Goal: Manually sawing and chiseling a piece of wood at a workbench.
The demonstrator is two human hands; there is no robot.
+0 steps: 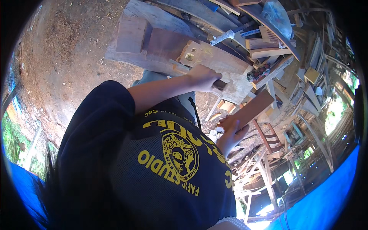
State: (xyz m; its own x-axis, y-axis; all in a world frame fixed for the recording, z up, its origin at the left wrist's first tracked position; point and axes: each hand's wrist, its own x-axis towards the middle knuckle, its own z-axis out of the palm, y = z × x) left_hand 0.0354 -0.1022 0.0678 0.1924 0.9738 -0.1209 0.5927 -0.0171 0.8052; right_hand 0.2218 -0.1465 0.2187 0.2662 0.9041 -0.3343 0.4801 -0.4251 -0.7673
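Note:
My left hand (203,78) is closed around a tool with a brown wooden handle (219,84). A flat, pale part (181,68) extends from the other side of the fist, over the work plank; its kind is unclear. On the right, my right hand (232,137) grips the near end of a flat brown wooden block (251,109), held tilted beside the plank. The work plank (235,78) spans the upper middle and has a hole near its centre. Two brown wooden pieces, a thick block (131,37) and a flat board (165,45), lie on its left part.
Right of the plank lie piled boards (264,53), a clear plastic bag (276,18), a white wrapped roll (222,37) and a patterned cloth bundle (260,73). A slatted wooden frame (269,138) stands lower right among offcuts. Shavings cover the dirt floor (73,46).

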